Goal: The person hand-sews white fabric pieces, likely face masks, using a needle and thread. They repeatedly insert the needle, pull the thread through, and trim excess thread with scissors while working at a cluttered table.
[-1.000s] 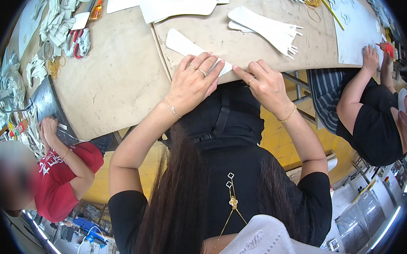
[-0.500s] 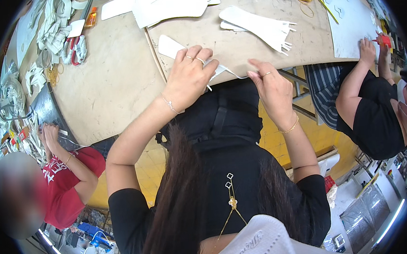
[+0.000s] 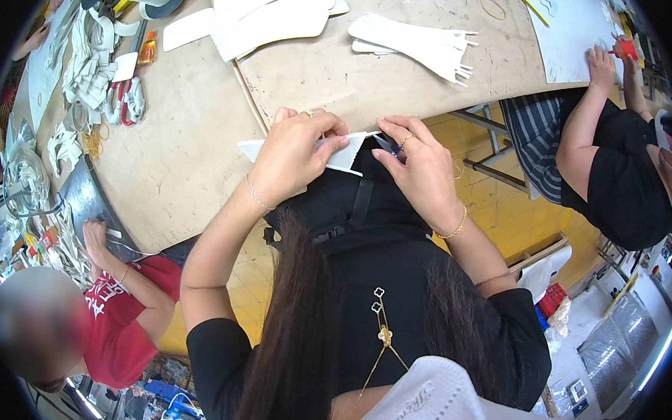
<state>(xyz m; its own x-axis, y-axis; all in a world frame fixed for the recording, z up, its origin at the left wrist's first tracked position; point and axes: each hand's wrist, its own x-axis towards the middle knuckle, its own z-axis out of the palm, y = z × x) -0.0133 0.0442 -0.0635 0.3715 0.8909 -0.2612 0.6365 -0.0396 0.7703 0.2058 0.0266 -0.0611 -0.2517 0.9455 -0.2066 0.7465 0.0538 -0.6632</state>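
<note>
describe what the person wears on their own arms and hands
Both forearms are bare below short black sleeves. The left hand has a ring on one finger and a thin chain bracelet at the wrist. The right hand also wears a ring, with a gold beaded bracelet at its wrist.

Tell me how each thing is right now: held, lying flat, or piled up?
White strip: pinched in left hand, lifted at the table edge.
Scissors: in right hand; open or shut, cannot tell.
Comb-cut piece: lying flat.
White sheets: lying overlapped.
Scrap pile: heaped.
</note>
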